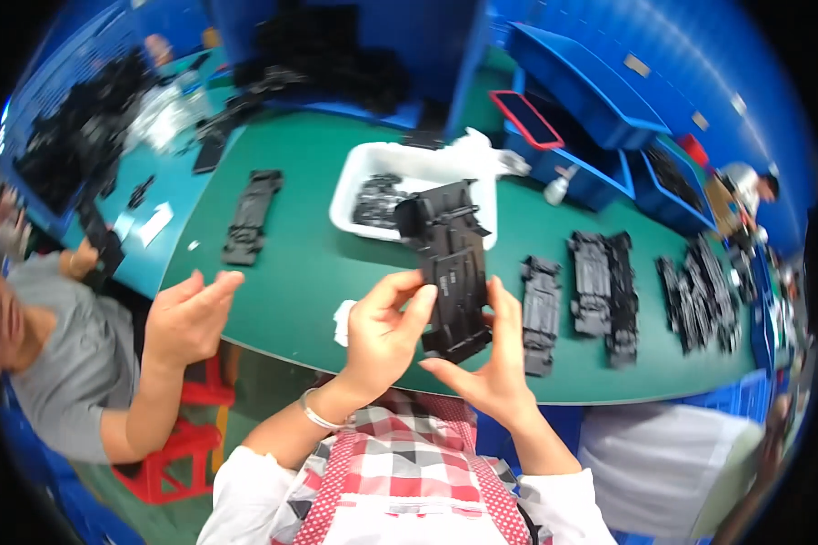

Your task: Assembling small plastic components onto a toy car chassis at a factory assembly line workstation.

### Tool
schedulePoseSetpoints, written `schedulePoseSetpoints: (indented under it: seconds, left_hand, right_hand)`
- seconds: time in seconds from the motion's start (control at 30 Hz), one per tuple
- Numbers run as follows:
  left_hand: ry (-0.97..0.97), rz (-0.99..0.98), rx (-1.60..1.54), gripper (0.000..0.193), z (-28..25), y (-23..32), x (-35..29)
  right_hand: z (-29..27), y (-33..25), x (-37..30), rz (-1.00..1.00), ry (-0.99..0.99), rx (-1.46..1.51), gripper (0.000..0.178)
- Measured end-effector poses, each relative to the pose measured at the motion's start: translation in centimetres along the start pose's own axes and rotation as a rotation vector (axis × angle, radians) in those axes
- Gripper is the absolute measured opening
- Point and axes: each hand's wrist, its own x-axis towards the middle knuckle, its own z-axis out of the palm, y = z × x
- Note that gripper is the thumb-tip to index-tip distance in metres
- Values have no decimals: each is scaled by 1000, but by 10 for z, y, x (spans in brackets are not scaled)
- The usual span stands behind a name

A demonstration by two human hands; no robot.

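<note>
Black ribbed plastic panel (456,286) is standing tilted between your hands above the green table (304,186); your left hand (384,334) and right hand (495,368) are gripping its opposite edges. Beyond, a white bin (344,204) is holding small black parts (378,200).

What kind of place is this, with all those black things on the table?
Probably a factory workshop. Many similar black parts lie on a long green table, a white tub holds smaller pieces, and big blue bins stand at the far side.
</note>
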Motion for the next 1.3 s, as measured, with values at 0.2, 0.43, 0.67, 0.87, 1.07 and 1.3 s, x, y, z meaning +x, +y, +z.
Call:
schedulePoseSetpoints:
  seconds: [0.2,0.43,0.67,0.87,1.07,1.3]
  left_hand:
    - [-148,105,237,18,16,-4,-11]
    - [-149,108,280,16,21,-16,-14]
    - [-122,75,291,15,6,-24,-14]
    - [-48,-50,149,17,-9,-27,-17]
    - [-33,-101,54,18,-23,-31,-18]
    - [-36,-106,59,17,-34,-33,-19]
  right_hand:
    - [-3,11,-23,-47,161,-31,114]
    - [9,27,-36,-24,236,-64,103]
    - [19,24,-36,-11,216,-54,102]
    - [32,19,-35,27,149,-57,101]
    - [38,15,-29,18,87,-111,99]
    - [44,15,-26,2,60,-144,98]
